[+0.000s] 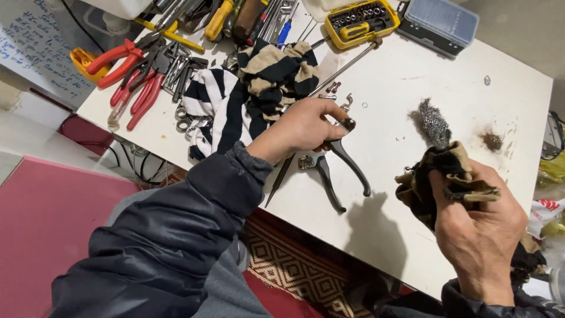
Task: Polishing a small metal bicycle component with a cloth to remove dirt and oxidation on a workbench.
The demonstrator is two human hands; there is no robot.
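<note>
Gripping the pliers (336,154) by the head, my left hand (306,126) was closed around the jaw end so both dark handles stayed free. They lay just in front of the striped cloth (253,94) on the white bench (406,76), long axis slanting from that cloth toward me, handles splayed and pointing at the near edge. My right hand (479,227), farther from the cloth, was closed on a bunched dark rag (438,176), kept raised beside the steel wool (432,122).
</note>
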